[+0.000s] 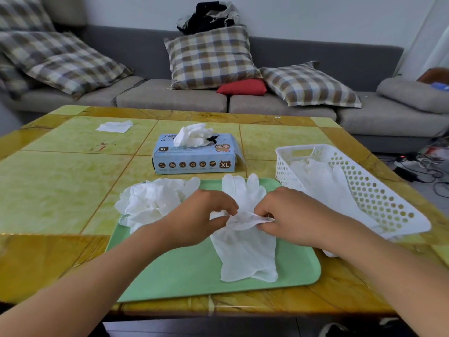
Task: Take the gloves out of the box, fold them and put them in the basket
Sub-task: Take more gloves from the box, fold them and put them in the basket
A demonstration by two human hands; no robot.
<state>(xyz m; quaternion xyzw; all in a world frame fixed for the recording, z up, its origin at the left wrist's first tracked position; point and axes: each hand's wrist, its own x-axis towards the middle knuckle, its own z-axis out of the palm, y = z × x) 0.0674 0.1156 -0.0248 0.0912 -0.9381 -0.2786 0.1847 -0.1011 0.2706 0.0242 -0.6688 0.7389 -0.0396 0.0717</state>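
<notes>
Glove (245, 251), white, seemingly half-folded, pinched by left hand (206, 215) and right hand (286, 212).

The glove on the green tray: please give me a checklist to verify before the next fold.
1. Both hands hold the glove: ok, left hand and right hand pinch a raised fold at its middle.
2. Glove lies on the tray: ok.
3. Cuff end flat: ok.
4. Glove's finger end flat: ok, it looks so.
5. Loose pile apart from this glove: ok.
6. Basket has room: ok, gloves lie inside, space remains.
</notes>
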